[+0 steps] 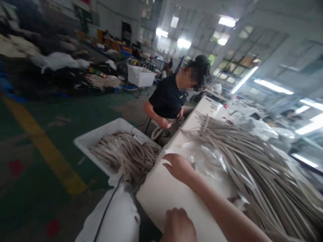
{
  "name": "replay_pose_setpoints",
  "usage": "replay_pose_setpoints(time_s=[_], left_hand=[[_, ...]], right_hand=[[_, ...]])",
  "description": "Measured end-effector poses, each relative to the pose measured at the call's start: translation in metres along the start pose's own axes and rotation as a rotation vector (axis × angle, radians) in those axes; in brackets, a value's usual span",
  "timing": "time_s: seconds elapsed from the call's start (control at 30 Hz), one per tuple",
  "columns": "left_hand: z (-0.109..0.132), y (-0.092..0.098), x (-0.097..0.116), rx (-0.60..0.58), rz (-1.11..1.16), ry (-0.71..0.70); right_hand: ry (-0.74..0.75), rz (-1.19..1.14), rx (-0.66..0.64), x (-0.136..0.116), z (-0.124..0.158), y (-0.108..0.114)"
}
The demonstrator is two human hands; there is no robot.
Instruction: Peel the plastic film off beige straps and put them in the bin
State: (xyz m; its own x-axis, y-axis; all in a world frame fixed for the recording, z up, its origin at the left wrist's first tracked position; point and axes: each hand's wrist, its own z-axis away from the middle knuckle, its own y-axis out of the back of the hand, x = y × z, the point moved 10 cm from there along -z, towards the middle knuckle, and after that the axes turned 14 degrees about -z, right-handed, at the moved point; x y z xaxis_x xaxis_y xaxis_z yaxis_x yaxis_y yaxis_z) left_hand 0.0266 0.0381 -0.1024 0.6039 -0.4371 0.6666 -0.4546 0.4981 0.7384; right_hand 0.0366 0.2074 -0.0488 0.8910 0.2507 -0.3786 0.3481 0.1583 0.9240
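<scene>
My right hand [179, 168] reaches over the white table [161, 191] near its left edge, thumb and forefinger apart, with nothing seen between them. Just beyond it lies crumpled clear plastic [209, 159]. Lower in the view, my left hand [179, 225] is over the table's near end with its fingers curled; whatever it may hold is hidden. Long grey-beige strips [242, 151] lie in a thick bundle along the right side of the table.
Left of the table, a white bin [93, 153] holds many beige strips [128, 151]. A white wrapped bundle [113, 215] stands in front of it. A seated person in a dark shirt [166, 95] is beyond the bin. Farther back is a white cart [141, 76].
</scene>
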Motion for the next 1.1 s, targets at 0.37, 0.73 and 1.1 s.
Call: replay_pose_setpoints(time_s=[0.37, 0.73, 1.1], left_hand=[[-0.028, 0.027, 0.025, -0.064, -0.502, 0.011], [-0.057, 0.035, 0.018, 0.068, -0.532, 0.102], [-0.056, -0.032, 0.047, -0.327, 1.098, 0.240]], right_hand=[[-0.243, -0.218, 0.276, 0.127, 0.232, -0.010], [-0.490, -0.109, 0.435, 0.201, 0.161, 0.063], [-0.391, -1.200, 0.574, 0.090, 0.263, 0.016]])
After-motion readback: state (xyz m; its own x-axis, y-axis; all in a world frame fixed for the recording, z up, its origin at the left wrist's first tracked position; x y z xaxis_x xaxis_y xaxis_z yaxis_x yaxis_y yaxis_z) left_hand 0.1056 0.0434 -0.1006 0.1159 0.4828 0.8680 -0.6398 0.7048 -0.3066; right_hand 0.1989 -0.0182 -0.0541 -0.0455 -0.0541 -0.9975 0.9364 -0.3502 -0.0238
